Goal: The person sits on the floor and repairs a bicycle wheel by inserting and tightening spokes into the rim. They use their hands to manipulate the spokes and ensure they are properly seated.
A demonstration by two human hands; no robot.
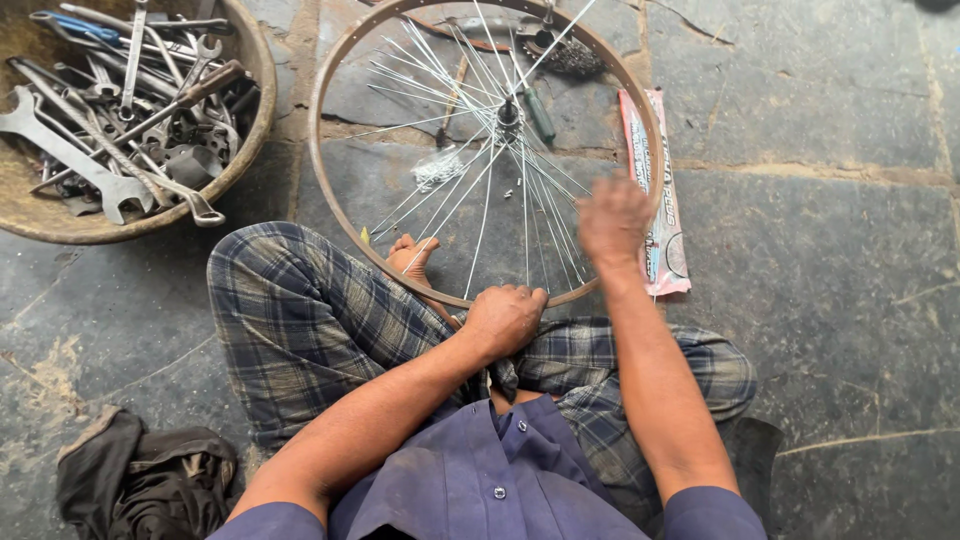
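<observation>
Rusty round metal bicycle rim, spokes loose, lacing partly done; left hand clamped on its near edge, right hand blurred, fingers unclear.

Bare stone floor lies open rightward — only a flat packet beside the rim. Leftward, a tool-filled basin crowds close.

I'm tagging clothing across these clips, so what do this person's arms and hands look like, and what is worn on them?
Both arms are bare below short blue-purple shirt sleeves. The left hand and right hand wear no gloves; no rings, watch or bands show. The right hand is blurred, so fine detail there is unclear.
</observation>
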